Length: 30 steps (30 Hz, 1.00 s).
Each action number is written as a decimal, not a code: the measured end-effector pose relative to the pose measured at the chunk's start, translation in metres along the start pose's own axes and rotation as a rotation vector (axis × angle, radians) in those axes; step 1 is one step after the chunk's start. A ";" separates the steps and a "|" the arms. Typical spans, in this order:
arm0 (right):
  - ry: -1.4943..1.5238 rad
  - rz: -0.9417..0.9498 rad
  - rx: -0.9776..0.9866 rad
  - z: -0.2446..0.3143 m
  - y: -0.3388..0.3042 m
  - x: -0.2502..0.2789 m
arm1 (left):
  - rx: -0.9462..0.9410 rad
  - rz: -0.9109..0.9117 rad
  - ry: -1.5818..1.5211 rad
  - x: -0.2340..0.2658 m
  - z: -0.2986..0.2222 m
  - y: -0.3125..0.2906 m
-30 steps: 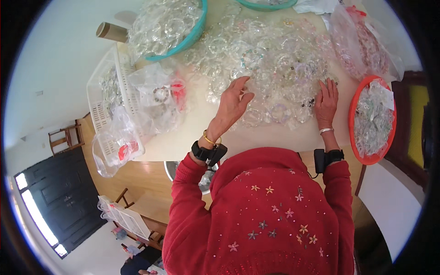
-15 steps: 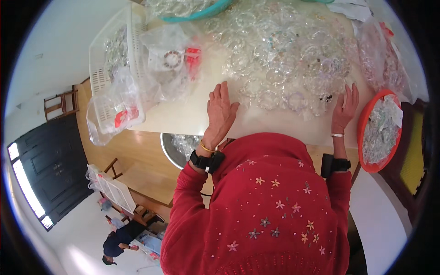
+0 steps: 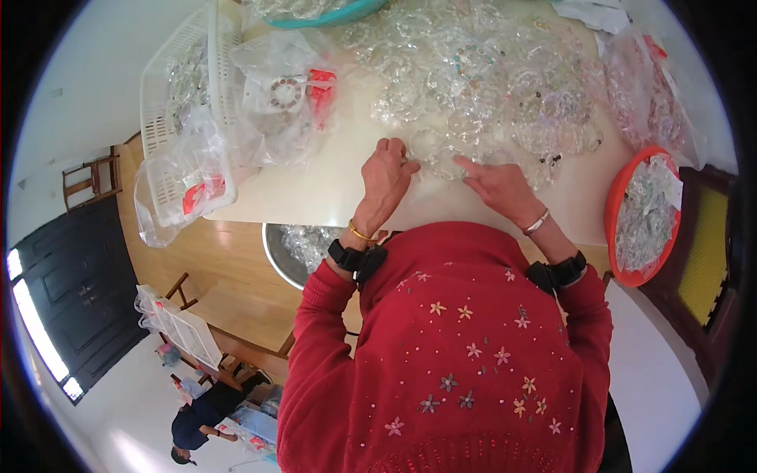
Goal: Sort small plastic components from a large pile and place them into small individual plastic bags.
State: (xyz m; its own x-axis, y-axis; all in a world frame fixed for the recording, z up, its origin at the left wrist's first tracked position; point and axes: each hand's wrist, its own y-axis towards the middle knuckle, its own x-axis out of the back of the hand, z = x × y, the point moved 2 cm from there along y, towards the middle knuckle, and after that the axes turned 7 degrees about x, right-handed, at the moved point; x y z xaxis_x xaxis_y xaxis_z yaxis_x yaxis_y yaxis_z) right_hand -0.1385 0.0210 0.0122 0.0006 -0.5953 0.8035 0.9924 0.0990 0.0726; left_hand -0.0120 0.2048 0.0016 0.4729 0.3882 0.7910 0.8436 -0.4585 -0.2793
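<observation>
A wide heap of beaded bracelets in clear wrapping (image 3: pixel 473 87) covers the far middle and right of the pale table. At its near left edge is my left hand (image 3: pixel 386 175), fingers curled and thumb meeting the fingertips. What lies in that pinch is too small to make out. Just right of it, my right hand (image 3: pixel 505 191) reaches leftward over the heap's near edge, with the index finger stretched out and the thumb apart from it. The other fingers are curled under, and nothing shows in its grasp. Some dark beads (image 3: pixel 554 160) lie right of this hand.
On the left stand a white plastic basket (image 3: pixel 158 118) and a clear bag with red print (image 3: pixel 272 118). A teal basin (image 3: pixel 331 17) is at the back. A red basin (image 3: pixel 613 221) of wrapped pieces stands right, below a pinkish bag (image 3: pixel 643 102). Another person (image 3: pixel 193 426) works far lower left.
My right hand has swung left from the heap's right side to near my left hand. My left hand's fingers, stretched before, have curled into a pinch.
</observation>
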 end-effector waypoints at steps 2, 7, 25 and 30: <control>-0.075 0.038 -0.012 0.002 0.002 -0.005 | 0.036 0.005 -0.012 0.004 0.002 0.002; -0.065 0.017 -0.123 -0.007 0.004 0.004 | -0.003 -0.034 -0.164 0.008 0.007 -0.004; 1.271 -0.385 -0.487 0.013 0.050 0.013 | 0.278 0.254 -1.327 0.045 -0.026 -0.016; 1.073 -0.366 -0.534 0.004 0.042 0.006 | 0.102 0.463 -1.000 0.025 -0.019 -0.008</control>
State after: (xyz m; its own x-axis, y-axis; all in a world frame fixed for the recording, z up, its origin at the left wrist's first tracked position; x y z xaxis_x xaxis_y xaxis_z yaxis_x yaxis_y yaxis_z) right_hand -0.0974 0.0246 0.0223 -0.4345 -0.8930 -0.1170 0.8813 -0.3948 -0.2598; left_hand -0.0119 0.2031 0.0335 0.7017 0.6880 -0.1851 0.5274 -0.6762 -0.5143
